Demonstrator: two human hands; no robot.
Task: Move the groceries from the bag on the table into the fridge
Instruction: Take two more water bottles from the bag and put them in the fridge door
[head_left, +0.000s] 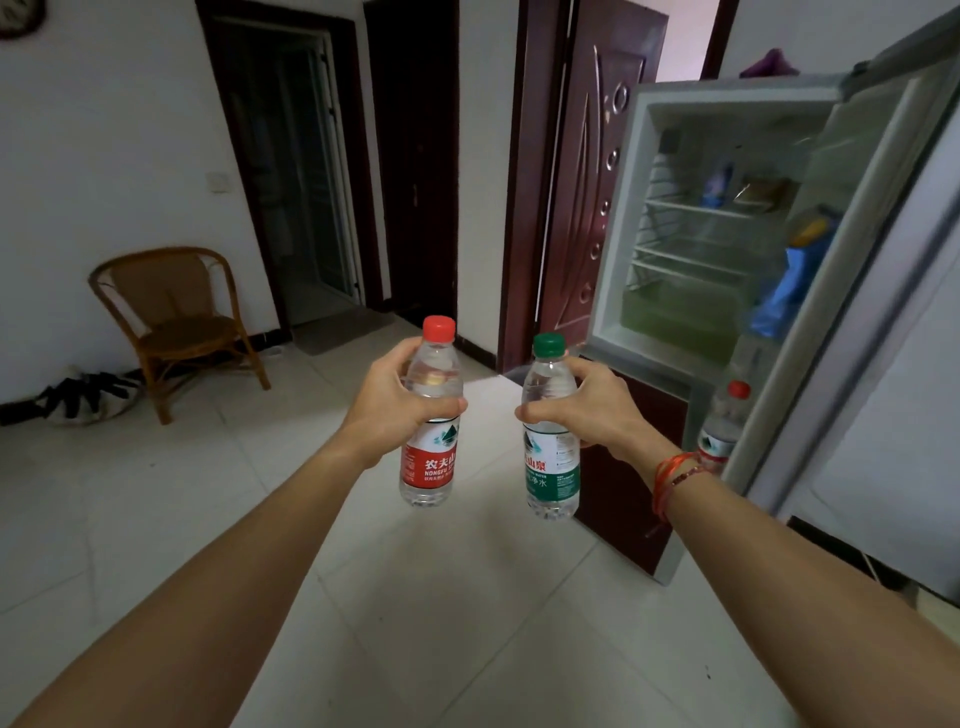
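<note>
My left hand (389, 405) grips a clear water bottle with a red cap and red label (430, 462), held upright over the tiled floor. My right hand (592, 405) grips a second upright water bottle with a green cap and green label (551, 467). Both bottles hang in front of me, about a hand's width apart. The fridge (623, 218) stands to the right with its upper door (852, 291) swung open. Its wire shelves hold a few small packages. A red-capped bottle (724, 421) stands in the door's lower rack. The bag and table are out of view.
A wicker chair (176, 322) stands by the left wall, with a dark heap (88, 395) on the floor beside it. Dark wooden doors (587, 171) and an open doorway (291, 171) lie ahead. Blue and yellow items (795, 280) fill the fridge door's rack.
</note>
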